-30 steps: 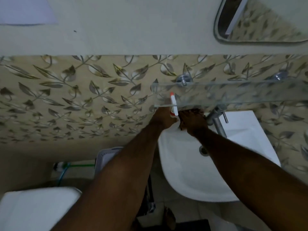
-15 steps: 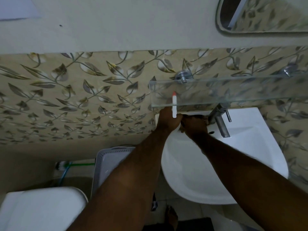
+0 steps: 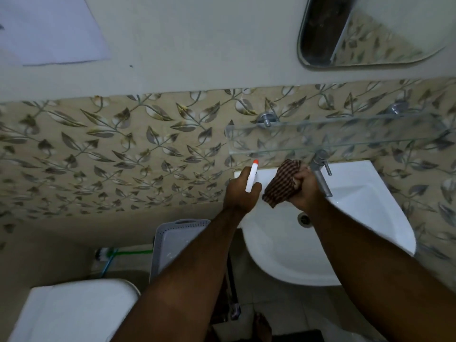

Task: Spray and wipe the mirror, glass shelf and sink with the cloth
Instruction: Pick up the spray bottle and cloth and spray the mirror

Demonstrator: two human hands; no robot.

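Note:
My left hand (image 3: 240, 193) grips a white spray bottle (image 3: 251, 177) with a red-orange nozzle tip, held over the back left corner of the white sink (image 3: 357, 218). Beside it, my right hand (image 3: 304, 191) clutches a bunched brown checked cloth (image 3: 283, 182) above the sink's back rim, left of the steel tap (image 3: 320, 171). The glass shelf (image 3: 345, 137) runs along the tiled wall just above both hands. The mirror (image 3: 370, 30) hangs at the top right, partly cut off by the frame.
A grey perforated plastic basket (image 3: 177, 243) stands on the floor left of the sink. A white toilet tank lid (image 3: 74, 312) fills the lower left. A brush and green hose (image 3: 111, 254) lie by the wall. The sink drain (image 3: 304, 219) shows between my arms.
Both hands have drawn back from under the glass shelf toward me. The checked cloth, hidden before, now shows in my right hand. The view has tilted up, showing more mirror.

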